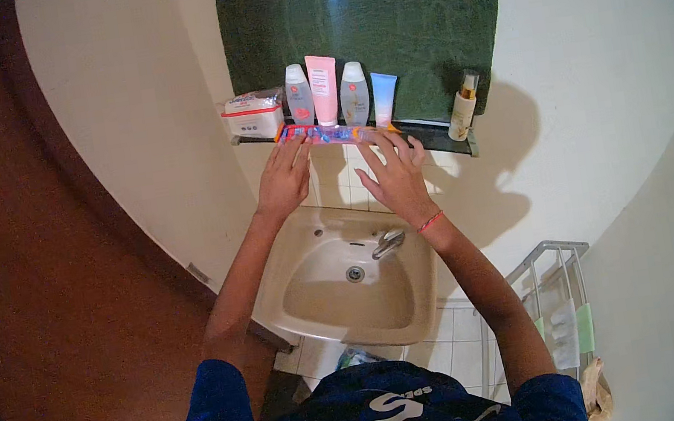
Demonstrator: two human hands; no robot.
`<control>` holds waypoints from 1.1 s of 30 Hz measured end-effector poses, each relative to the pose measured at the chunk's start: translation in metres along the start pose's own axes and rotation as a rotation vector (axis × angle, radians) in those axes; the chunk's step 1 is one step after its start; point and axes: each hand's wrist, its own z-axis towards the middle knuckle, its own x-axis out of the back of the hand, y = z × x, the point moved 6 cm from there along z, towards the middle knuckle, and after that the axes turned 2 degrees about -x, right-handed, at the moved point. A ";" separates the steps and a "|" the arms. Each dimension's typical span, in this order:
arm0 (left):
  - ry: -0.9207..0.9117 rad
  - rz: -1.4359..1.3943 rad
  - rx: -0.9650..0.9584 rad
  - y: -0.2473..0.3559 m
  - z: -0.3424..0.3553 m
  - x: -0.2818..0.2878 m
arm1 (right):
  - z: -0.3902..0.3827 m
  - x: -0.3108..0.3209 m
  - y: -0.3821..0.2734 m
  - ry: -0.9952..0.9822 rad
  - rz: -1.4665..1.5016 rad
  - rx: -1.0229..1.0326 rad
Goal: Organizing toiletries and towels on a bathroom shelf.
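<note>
A beige sink [277, 305] with 1 faucet [391, 242] comes nearest. Beyond, the right hand [398, 178] is open, fingers spread; whether the left hand [283, 185] grips, I cannot tell. Fingertips partly hide 1 flat blue, orange and pink packet [331, 134] along the shelf's [435, 138] front edge. Farther back: 2 white-capped bottles [355, 103], 2 tubes [323, 83], 1 pump bottle [462, 114], 1 white pack [254, 121], 1 green towel [387, 14], cropped upper left.
</note>
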 end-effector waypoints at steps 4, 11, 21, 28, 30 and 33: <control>0.003 0.010 -0.001 0.003 0.002 0.004 | -0.001 -0.001 0.000 0.004 0.000 0.007; 0.030 0.053 0.028 0.012 -0.001 0.011 | -0.009 0.005 0.001 0.027 0.024 0.020; 0.006 -0.344 0.400 0.083 -0.165 0.014 | -0.215 0.005 -0.015 -0.343 0.820 -0.251; -0.187 -0.677 0.984 0.168 -0.280 -0.008 | -0.311 0.018 -0.062 -0.721 1.152 -0.338; -0.252 -0.629 0.923 0.189 -0.321 -0.012 | -0.336 0.007 -0.074 -0.920 1.190 -0.340; -0.345 -0.692 1.205 0.219 -0.365 0.002 | -0.370 0.019 -0.097 -0.912 1.269 -0.247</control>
